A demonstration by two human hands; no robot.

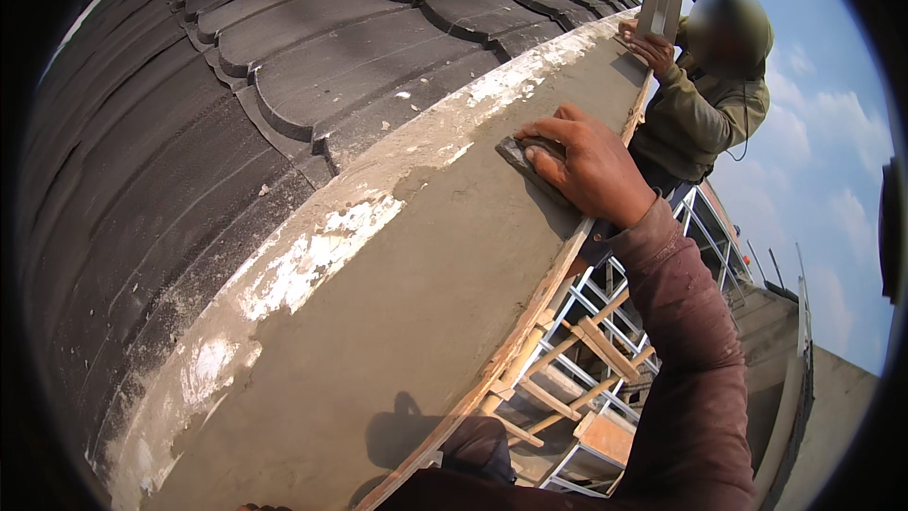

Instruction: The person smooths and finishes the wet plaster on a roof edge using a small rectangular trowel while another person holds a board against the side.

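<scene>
My right hand grips a dark grey, flat block, worn and mortar-coloured, perhaps a float or sponge. Its underside rests against the wet grey mortar that coats the top of a long ledge. My fingers curl over the block and hide most of it. At the bottom edge of the picture, only a sliver of fingertips shows from my left hand; what it does is hidden.
Dark roof tiles rise on the left. A wooden board edges the mortar on the right, above metal and bamboo scaffolding and a drop. Farther along, a co-worker holds up a flat rectangular plastering float.
</scene>
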